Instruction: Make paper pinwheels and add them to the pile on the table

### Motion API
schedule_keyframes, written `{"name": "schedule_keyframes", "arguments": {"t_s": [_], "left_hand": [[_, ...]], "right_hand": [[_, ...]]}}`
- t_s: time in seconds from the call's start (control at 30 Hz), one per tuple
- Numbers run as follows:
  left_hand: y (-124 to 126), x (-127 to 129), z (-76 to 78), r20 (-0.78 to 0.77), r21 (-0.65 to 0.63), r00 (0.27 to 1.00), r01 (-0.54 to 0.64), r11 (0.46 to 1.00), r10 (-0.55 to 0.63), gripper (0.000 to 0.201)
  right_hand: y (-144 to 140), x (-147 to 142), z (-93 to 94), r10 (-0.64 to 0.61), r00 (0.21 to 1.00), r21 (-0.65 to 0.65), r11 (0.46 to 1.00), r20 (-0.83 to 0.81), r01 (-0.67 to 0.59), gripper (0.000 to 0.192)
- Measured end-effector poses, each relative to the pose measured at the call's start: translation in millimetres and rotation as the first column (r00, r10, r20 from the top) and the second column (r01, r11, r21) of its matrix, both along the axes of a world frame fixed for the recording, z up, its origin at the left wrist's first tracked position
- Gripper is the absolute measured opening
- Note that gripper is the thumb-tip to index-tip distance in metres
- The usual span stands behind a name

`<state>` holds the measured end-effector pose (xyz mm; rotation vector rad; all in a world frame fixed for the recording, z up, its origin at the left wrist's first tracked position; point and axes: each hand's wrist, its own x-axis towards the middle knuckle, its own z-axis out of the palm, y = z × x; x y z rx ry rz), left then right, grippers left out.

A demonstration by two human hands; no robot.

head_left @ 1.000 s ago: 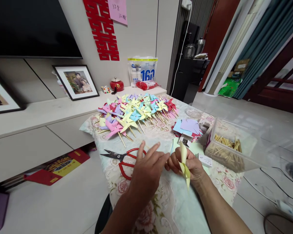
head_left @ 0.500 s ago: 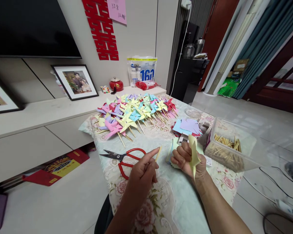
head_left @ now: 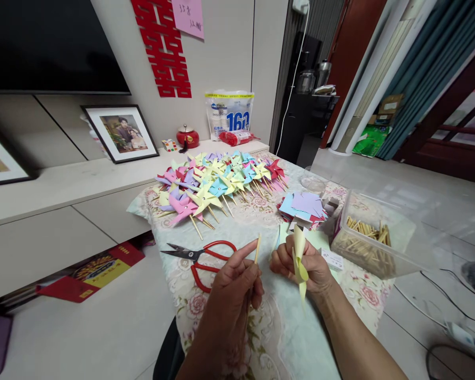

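the stick's [head_left: 256, 250] lower part is hidden in the left hand [head_left: 231, 287]; its length perhaps short.

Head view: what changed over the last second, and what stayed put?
The left hand, open and empty at first, took hold of a wooden stick and raised it upright. The right hand kept gripping the folded yellow paper, turning it slightly. Scissors, pinwheel pile and stick box stayed put.
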<state>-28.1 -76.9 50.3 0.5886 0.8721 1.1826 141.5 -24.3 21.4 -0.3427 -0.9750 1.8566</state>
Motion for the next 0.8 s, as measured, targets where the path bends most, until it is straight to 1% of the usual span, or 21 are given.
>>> {"name": "schedule_keyframes", "arguments": {"t_s": [0.17,0.23,0.37,0.57,0.7,0.8], "left_hand": [[-2.6,-0.6,5.3,-0.003,-0.054,1.000,0.018,0.998,-0.018,0.058],[-4.0,-1.2,6.7,-0.003,-0.057,1.000,0.015,0.998,-0.015,0.056],[-5.9,0.0,6.8,-0.004,-0.039,1.000,-0.031,0.999,0.031,0.054],[-7.8,3.8,9.6,-0.012,-0.054,0.996,-0.084,0.995,0.084,0.049],[-10.8,4.3,15.0,-0.056,-0.089,0.994,-0.097,0.991,0.092,0.048],[-14.0,3.1,20.4,-0.084,-0.068,0.991,-0.108,0.992,0.102,0.044]], "right_hand": [[-0.5,0.7,-5.1,0.019,0.999,0.008,1.000,0.032,-0.019,0.032],[-0.4,1.0,-7.1,0.024,0.999,0.012,1.000,0.040,-0.025,0.032],[-0.4,0.6,-7.9,0.048,0.999,0.045,0.998,0.020,-0.049,0.029],[-0.1,0.5,-8.9,0.072,0.997,0.065,0.995,0.029,-0.073,0.028],[0.0,0.6,-11.8,0.097,0.995,0.086,0.992,0.012,-0.097,0.026],[0.2,0.4,-14.2,0.113,0.994,0.104,0.988,-0.008,-0.112,0.023]]}}
